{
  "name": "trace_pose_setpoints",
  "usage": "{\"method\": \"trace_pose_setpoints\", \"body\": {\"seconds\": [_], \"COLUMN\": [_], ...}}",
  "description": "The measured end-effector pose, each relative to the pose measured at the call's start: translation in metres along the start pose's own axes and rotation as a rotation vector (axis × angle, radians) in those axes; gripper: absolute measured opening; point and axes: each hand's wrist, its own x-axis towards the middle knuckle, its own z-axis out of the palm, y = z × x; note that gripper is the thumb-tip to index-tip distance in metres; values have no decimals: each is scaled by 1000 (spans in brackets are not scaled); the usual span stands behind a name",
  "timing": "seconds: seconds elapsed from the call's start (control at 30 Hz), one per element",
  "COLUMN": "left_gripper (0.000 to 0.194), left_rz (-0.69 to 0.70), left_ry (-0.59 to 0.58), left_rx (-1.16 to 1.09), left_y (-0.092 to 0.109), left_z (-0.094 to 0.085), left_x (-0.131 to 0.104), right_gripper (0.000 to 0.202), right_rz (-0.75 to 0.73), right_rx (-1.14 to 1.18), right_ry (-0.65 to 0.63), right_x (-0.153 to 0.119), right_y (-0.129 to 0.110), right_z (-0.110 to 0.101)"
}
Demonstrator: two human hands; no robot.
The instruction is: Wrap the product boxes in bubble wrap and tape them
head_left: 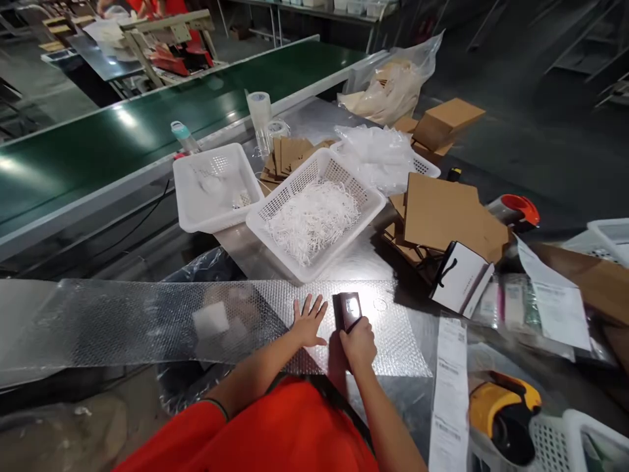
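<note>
A long sheet of bubble wrap lies across the metal table and runs off to the left. My left hand rests palm down on it with fingers spread, holding nothing. Just to its right, my right hand grips the near end of a small dark red box with a shiny pale patch on its top. The box is over the wrap near its right part; whether it touches the wrap I cannot tell. Beyond my hands stands a white basket filled with shredded white paper.
Another white basket stands back left, beside the green conveyor belt. Cardboard boxes and a white gift bag are on the right. Nearer me lie a label strip and a yellow-black scanner. A tape dispenser sits farther right.
</note>
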Motion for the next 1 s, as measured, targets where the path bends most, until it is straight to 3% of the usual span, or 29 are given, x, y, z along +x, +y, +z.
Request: {"method": "trace_pose_setpoints", "body": {"seconds": [0.53,0.7,0.8,0.87,1.0], "left_gripper": [118,119,116,110,72], "left_rz": [-37,-64,-60,-78,-146], "left_ry": [-29,-34,-10,5,236], "left_rx": [31,75,93,69,-144], "left_y": [7,7,9,15,47], "left_z": [-11,-11,-13,-16,-18], "left_x": [-5,-5,-8,-11,-12], "right_gripper": [32,44,57,53,45], "right_rz": [-16,-35,-49,-39,78], "right_rx": [20,48,112,124,71], "right_ry": [1,-9,12,99,230], "right_x": [3,2,9,17,35], "right_y": [1,1,16,36,87], "right_z": [-11,-11,-19,-27,-40]}}
